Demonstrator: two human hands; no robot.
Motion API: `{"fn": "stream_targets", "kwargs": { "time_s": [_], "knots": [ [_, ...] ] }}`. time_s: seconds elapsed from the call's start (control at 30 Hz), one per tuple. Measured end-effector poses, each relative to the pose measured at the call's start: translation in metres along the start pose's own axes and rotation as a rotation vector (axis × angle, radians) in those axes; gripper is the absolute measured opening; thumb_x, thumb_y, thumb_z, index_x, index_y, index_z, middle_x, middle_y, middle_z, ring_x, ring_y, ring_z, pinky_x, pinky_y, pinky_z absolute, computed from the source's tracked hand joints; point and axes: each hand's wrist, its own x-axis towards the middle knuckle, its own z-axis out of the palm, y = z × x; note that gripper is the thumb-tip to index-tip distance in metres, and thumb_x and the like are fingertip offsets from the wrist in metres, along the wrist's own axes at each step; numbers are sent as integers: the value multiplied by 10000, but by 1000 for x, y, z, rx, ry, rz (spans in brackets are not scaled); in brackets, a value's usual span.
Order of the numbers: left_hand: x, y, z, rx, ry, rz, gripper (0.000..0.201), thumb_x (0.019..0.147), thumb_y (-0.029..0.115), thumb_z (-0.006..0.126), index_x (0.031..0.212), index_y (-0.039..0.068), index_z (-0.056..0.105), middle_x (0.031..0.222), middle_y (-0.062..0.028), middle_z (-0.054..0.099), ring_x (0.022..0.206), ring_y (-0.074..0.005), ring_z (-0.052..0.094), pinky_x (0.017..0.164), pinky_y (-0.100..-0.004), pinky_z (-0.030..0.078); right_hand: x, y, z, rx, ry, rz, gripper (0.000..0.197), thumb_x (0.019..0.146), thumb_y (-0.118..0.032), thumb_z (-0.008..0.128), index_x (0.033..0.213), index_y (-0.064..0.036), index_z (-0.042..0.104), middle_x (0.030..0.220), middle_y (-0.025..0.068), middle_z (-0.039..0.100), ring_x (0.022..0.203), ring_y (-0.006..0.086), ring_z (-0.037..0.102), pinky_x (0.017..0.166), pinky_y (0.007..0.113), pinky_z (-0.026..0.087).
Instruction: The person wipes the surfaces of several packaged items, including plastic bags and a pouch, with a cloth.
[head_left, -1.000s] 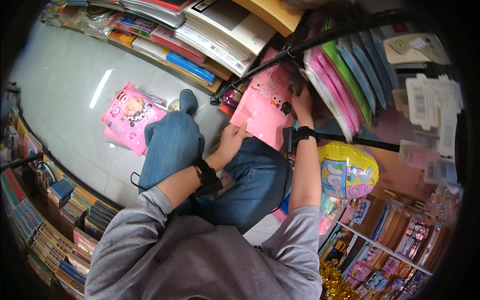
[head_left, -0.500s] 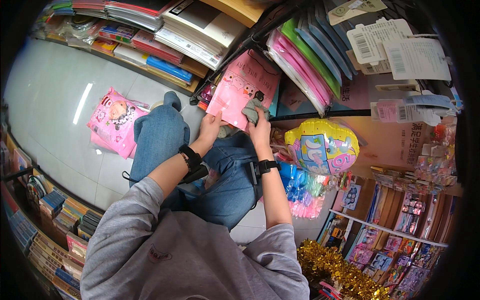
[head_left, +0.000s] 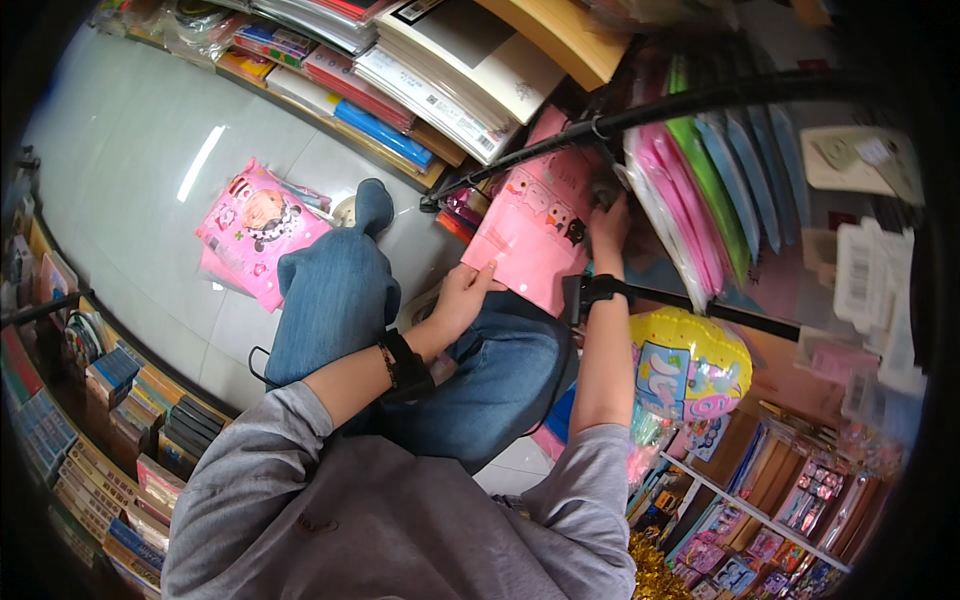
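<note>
A flat pink folder (head_left: 530, 240) printed with cartoon animals lies tilted over my bent knee, its far end reaching under a black rack bar. My left hand (head_left: 465, 298) pinches its near left corner, thumb on top. My right hand (head_left: 608, 228) is at the folder's far right side, fingers curled round a grey cloth (head_left: 603, 190), which is mostly in shadow and partly hidden. Right beside that hand hang pink, green and blue plastic folders (head_left: 690, 190).
The black rack bar (head_left: 560, 140) crosses above the folder. Stacked paper goods (head_left: 440, 80) fill the low shelf ahead. A pink cartoon package (head_left: 262, 225) lies on the tiled floor at left. A yellow foil balloon (head_left: 690, 365) and hanging tags (head_left: 865, 280) are at right.
My right hand has moved forward and right with the cloth, along the folder toward the rack. The left hand still grips the near corner. The whole view has shifted.
</note>
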Motion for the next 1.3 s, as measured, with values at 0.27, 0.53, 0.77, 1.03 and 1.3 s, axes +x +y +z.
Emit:
{"fn": "stream_targets", "kwargs": {
  "time_s": [0.27,0.53,0.77,1.03,1.3],
  "knots": [
    [-16,53,-5,117,-86,-109,312,871,247,462,860,-50,558,645,-50,599,595,-92,562,492,-206,351,22,-32,-5,228,-122,-60,376,667,1,440,1037,53,485,998,270,522,971,419,455,848,407,367],
    [-7,31,5,-198,-57,31,281,869,200,468,947,-64,522,764,-83,611,676,-126,594,599,-223,446,-35,-29,-31,-55,-136,158,390,696,-106,503,1080,-50,471,927,245,558,875,400,526,765,434,421],
    [-1,18,2,-174,-7,17,243,874,195,459,939,-26,535,781,-59,597,628,-108,558,584,-224,436,-93,-111,-66,285,-172,126,361,697,-52,513,1057,-53,512,995,224,541,914,374,524,792,404,420],
    [9,-6,-5,-175,-33,111,207,880,130,419,1011,0,514,873,-13,558,780,-70,496,681,-214,412,-127,-165,-52,481,-118,97,409,700,-46,490,1108,-69,467,869,238,569,752,353,575,673,382,447],
    [-12,21,-7,-236,-91,-7,223,872,106,397,1063,18,469,960,-40,548,833,-101,523,726,-246,431,-115,-202,-27,642,-191,-71,381,701,-30,444,1080,-67,462,1090,220,506,1051,379,451,901,376,359]
  ]
}}
